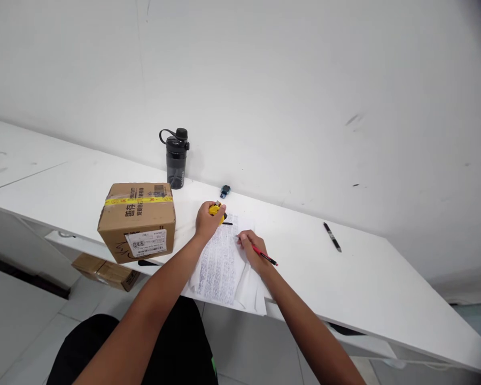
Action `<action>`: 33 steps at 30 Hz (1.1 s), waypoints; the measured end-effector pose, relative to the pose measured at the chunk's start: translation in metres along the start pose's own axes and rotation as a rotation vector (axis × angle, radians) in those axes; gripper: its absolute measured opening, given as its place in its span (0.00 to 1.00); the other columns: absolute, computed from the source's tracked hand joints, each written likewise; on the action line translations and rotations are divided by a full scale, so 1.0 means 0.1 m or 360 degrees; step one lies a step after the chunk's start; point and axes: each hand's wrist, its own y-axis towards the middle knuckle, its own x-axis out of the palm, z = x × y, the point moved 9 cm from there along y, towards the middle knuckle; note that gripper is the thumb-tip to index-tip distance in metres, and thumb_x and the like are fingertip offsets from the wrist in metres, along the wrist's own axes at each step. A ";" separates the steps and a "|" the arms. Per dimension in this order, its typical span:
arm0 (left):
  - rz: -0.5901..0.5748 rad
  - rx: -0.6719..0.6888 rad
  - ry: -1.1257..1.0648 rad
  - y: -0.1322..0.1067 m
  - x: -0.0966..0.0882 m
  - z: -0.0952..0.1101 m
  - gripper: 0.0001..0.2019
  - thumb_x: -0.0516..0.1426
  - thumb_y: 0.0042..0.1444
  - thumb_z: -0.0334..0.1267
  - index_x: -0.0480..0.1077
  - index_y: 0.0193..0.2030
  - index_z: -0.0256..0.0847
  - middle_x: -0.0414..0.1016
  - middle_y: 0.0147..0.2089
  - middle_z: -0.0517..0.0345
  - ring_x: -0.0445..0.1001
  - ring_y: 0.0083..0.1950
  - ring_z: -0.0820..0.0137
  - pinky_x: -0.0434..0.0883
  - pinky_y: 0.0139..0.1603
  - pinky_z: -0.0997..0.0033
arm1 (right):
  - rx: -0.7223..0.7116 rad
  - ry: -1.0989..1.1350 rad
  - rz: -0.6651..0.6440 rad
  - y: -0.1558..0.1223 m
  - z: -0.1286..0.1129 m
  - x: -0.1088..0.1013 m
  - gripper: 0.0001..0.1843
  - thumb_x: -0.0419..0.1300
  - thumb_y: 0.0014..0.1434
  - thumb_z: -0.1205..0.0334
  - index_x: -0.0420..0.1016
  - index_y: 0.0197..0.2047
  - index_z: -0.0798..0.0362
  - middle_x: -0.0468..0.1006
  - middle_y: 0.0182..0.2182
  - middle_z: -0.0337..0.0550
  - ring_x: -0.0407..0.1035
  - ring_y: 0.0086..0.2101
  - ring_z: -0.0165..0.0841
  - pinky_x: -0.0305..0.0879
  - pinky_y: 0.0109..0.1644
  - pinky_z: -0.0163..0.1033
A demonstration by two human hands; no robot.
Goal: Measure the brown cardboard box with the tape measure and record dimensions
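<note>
My left hand (208, 219) is closed around a yellow tape measure (217, 210) at the top edge of the written-on paper (218, 262). A short black strip (227, 223) lies beside the tape measure; whether it is joined to it I cannot tell. In my right hand (253, 248) is a red and black pen (265, 256), its tip toward the right part of the sheet. The paper carries dense blue handwriting, and its lower right part is folded or curled. Some of its near edge hangs over the table's front.
On the white table (300, 278), a taped cardboard box (138, 219) stands left of the paper. Behind are a dark shaker bottle (176, 160) and a small blue-black object (225, 191). A black pen (332, 237) lies at right. Another cardboard box (104, 270) is below the table.
</note>
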 end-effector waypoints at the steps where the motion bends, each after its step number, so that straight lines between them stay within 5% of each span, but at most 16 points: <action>1: 0.0010 0.0027 0.0016 0.00 -0.01 0.02 0.17 0.60 0.51 0.54 0.70 0.40 0.43 0.74 0.41 0.56 0.72 0.41 0.68 0.68 0.43 0.68 | 0.0015 -0.0011 -0.0065 0.01 0.00 0.04 0.20 0.49 0.61 0.46 0.73 0.33 0.52 0.73 0.24 0.38 0.67 0.28 0.33 0.63 0.35 0.37; 6: 0.0107 0.0161 0.0141 -0.02 -0.08 0.11 0.15 0.61 0.52 0.48 0.68 0.43 0.43 0.72 0.44 0.54 0.70 0.47 0.64 0.66 0.49 0.64 | 0.0129 -0.0065 -0.0037 0.04 0.02 0.04 0.23 0.51 0.60 0.45 0.71 0.23 0.52 0.70 0.21 0.38 0.64 0.26 0.32 0.60 0.33 0.37; 16: -0.0078 0.0314 0.0312 -0.06 0.02 0.21 0.14 0.62 0.50 0.40 0.68 0.43 0.44 0.70 0.45 0.53 0.66 0.50 0.61 0.64 0.54 0.59 | 0.0262 -0.0018 0.0011 0.05 0.12 0.07 0.19 0.54 0.56 0.48 0.67 0.21 0.52 0.73 0.23 0.39 0.66 0.29 0.33 0.61 0.35 0.37; 22: -0.0089 0.0250 0.0109 -0.04 0.00 0.17 0.11 0.57 0.56 0.47 0.69 0.36 0.42 0.63 0.53 0.50 0.65 0.56 0.62 0.63 0.58 0.60 | 0.0276 0.0027 -0.0016 0.07 0.12 0.07 0.19 0.54 0.55 0.49 0.67 0.20 0.52 0.73 0.22 0.39 0.63 0.26 0.31 0.59 0.31 0.36; 26: -0.0071 0.0251 -0.0061 -0.05 -0.02 0.16 0.11 0.48 0.61 0.37 0.66 0.29 0.41 0.60 0.54 0.50 0.65 0.57 0.64 0.64 0.58 0.63 | 0.0284 0.0041 -0.0026 0.07 0.13 0.07 0.20 0.55 0.55 0.48 0.69 0.20 0.52 0.71 0.21 0.38 0.60 0.23 0.30 0.56 0.28 0.35; 33: -0.0081 0.0131 -0.0096 -0.06 -0.02 0.08 0.10 0.53 0.51 0.28 0.66 0.40 0.44 0.52 0.65 0.52 0.59 0.64 0.63 0.61 0.62 0.60 | 0.0278 0.0045 0.0028 0.06 0.16 0.04 0.20 0.54 0.55 0.48 0.68 0.20 0.52 0.65 0.18 0.35 0.57 0.22 0.29 0.53 0.27 0.35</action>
